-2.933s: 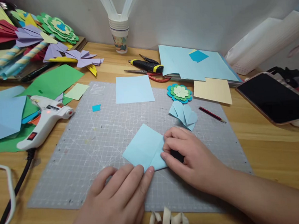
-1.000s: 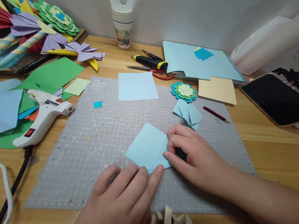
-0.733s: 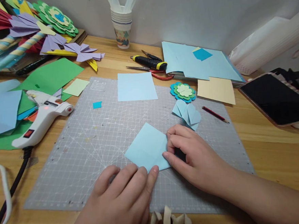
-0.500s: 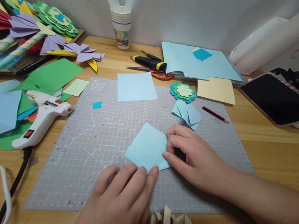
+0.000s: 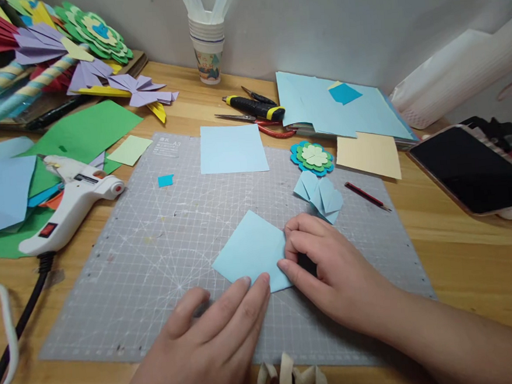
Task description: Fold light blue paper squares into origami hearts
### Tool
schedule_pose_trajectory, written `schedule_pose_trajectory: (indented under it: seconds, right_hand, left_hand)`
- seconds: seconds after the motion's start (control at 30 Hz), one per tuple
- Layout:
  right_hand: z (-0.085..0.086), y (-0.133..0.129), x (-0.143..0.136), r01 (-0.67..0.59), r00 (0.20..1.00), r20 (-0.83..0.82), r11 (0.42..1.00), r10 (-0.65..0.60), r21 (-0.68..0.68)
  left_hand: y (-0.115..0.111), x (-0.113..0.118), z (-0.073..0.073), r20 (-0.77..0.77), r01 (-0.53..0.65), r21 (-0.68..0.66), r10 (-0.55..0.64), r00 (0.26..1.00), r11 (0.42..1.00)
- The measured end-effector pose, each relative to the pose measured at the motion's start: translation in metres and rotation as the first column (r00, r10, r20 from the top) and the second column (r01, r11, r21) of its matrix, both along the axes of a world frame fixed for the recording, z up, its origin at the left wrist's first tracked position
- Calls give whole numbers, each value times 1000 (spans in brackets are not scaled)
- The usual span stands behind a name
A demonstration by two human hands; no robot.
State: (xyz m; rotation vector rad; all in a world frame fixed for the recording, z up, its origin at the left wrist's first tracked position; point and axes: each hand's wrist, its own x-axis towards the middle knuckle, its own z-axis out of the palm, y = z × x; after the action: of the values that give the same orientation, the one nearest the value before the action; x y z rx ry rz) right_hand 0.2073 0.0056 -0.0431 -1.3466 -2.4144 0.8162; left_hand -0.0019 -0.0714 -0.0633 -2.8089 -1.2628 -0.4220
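Note:
A folded light blue paper (image 5: 251,248) lies flat on the grey cutting mat (image 5: 158,304), one corner pointing away from me. My right hand (image 5: 325,263) pinches its right edge between thumb and curled fingers. From the lower left, my left hand (image 5: 222,329) rests stretched fingertips on the paper's lower edge; its thumb is hidden. Beyond the paper lies a light blue square sheet (image 5: 233,149). A folded light blue petal piece (image 5: 320,194) sits just past my right hand, below a layered blue and green paper flower (image 5: 312,157).
A white glue gun (image 5: 72,199) lies at the left on coloured sheets. Behind the mat are red-handled scissors (image 5: 276,132), a black and yellow cutter (image 5: 254,106) and paper cups (image 5: 207,49). At the right are a pencil (image 5: 367,196) and a dark-screened tablet (image 5: 476,168).
My left hand's fingers have straightened and slid a little up over the paper's lower edge. The right hand keeps its grip, and the paper has hardly moved.

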Motion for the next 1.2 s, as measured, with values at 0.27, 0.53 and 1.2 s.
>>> schedule_pose_trajectory:
  seconds: [0.27,0.53,1.2]
  right_hand:
    - [-2,-1,2,1,1000,-18,998,0,58]
    - [4,-38,5,-264,964,112,890,240,372]
    - [17,-53,23,-342,809,583,867,75,362]
  left_hand:
    - [2,-1,1,7,-8,0,8,1000,1000]
    - [1,1,-3,70,-11,-33,13,997,999]
    - [-1,28,12,77,-164,-3,164,983,986]
